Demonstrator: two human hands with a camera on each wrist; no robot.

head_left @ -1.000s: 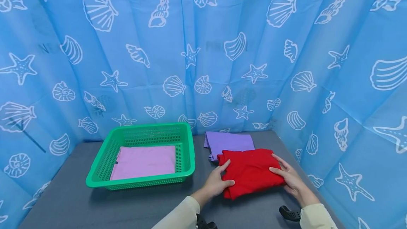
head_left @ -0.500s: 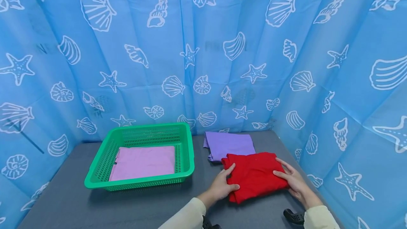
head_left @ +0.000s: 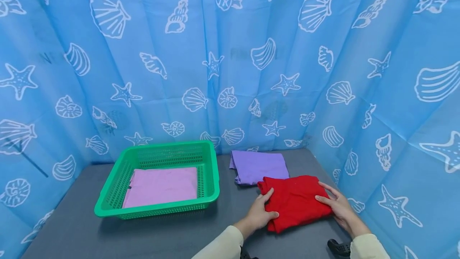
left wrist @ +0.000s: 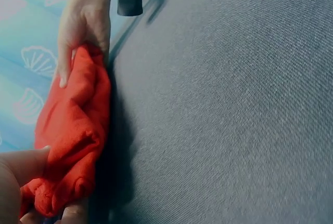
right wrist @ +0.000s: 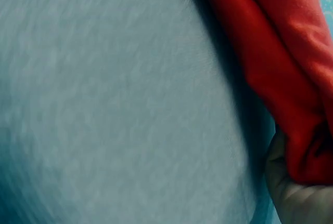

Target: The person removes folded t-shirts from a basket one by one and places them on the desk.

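Note:
A folded red cloth (head_left: 300,201) spans the space between both hands at the right of the table. My left hand (head_left: 256,214) grips its left edge, thumb on top; in the left wrist view, fingertips (left wrist: 75,212) show beneath the bunched layers. At the opposite edge my right hand (head_left: 340,208) holds on, thumb over the top. The right wrist view has this hand (right wrist: 302,203) cupped under a corner of the cloth (right wrist: 276,73). A shadow runs along the table beneath the cloth's near edge.
Just behind the red cloth lies a folded purple cloth (head_left: 258,166), partly overlapped in the head view. To the left, a green plastic basket (head_left: 212,171) contains a folded pink cloth (head_left: 163,187). Blue shell-patterned curtains (head_left: 230,71) border the grey table (head_left: 161,237) behind and at the sides.
Both hands have carried the red cloth a little to the right and nearer to me, uncovering more of the purple cloth. The basket and its pink cloth stay in place.

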